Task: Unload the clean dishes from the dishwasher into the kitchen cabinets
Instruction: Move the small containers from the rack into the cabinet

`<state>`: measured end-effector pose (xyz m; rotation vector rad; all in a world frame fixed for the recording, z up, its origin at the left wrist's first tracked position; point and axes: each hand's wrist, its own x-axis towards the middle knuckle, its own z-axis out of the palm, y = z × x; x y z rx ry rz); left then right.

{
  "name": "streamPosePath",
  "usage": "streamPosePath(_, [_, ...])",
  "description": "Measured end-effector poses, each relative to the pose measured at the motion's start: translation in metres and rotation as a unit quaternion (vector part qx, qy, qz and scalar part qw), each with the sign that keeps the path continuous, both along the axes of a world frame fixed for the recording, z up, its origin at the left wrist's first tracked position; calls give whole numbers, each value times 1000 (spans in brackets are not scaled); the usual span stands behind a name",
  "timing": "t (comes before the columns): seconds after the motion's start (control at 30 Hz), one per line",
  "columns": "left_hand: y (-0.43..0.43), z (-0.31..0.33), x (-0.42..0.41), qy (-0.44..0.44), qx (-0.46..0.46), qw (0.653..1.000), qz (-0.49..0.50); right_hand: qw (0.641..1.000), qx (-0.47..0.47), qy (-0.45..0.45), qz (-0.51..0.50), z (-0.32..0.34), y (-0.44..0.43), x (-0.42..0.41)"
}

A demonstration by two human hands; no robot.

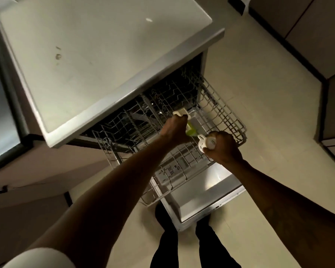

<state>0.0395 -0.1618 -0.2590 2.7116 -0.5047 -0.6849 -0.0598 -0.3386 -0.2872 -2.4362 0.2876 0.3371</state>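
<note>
The dishwasher's upper wire rack (222, 111) is pulled out over the open door (207, 192). My left hand (175, 129) reaches over the middle of the rack and grips a cream and green cup (190, 128), whose pale rim shows above my knuckles. My right hand (223, 147) hovers over the rack's front right part and holds a small white mug (206, 144) lying on its side, handle pointing left. The two hands are close together, almost touching. The back of the rack lies in deep shadow under the counter.
A pale countertop (97, 60) overhangs the dishwasher at upper left. Dark cabinet fronts (306, 31) line the right side across a light floor (263, 97). My legs (184, 244) stand just below the open door. A glass-fronted appliance (2, 117) sits at far left.
</note>
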Motion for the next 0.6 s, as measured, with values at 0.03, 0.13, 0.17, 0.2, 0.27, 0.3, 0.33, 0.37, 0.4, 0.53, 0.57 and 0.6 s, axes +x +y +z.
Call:
streamPosePath(0.03, [13, 17, -4, -14, 9, 1000, 4, 1000, -1, -11, 0, 14, 1, -1])
streamPosePath(0.13, [54, 67, -25, -57, 33, 998, 9, 999, -5, -40, 14, 56, 11, -3])
streamPosePath(0.17, [66, 82, -32, -68, 38, 997, 11, 999, -11, -47, 23, 68, 15, -2])
streamPosePath(0.2, [80, 98, -40, -77, 43, 996, 18, 998, -16, -54, 39, 83, 22, -2])
streamPosePath(0.27, [108, 128, -57, -92, 55, 994, 35, 996, -19, -64, 67, 108, 39, -6])
streamPosePath(0.3, [120, 141, -65, -98, 56, 993, 44, 994, -17, -70, 78, 120, 47, -8])
streamPosePath(0.33, [131, 151, -73, -101, 56, 992, 52, 993, -13, -76, 86, 129, 53, -10])
streamPosePath(0.37, [144, 163, -83, -105, 56, 991, 62, 992, -11, -81, 99, 138, 62, -14])
streamPosePath(0.4, [157, 174, -94, -109, 53, 990, 72, 989, -13, -88, 114, 147, 72, -19])
streamPosePath(0.53, [216, 215, -138, -144, 39, 985, 86, 978, -35, -126, 163, 184, 123, -33])
streamPosePath(0.57, [234, 224, -150, -153, 35, 983, 92, 974, -37, -139, 175, 193, 140, -38])
streamPosePath(0.6, [255, 234, -162, -162, 31, 982, 97, 970, -41, -151, 187, 202, 159, -43])
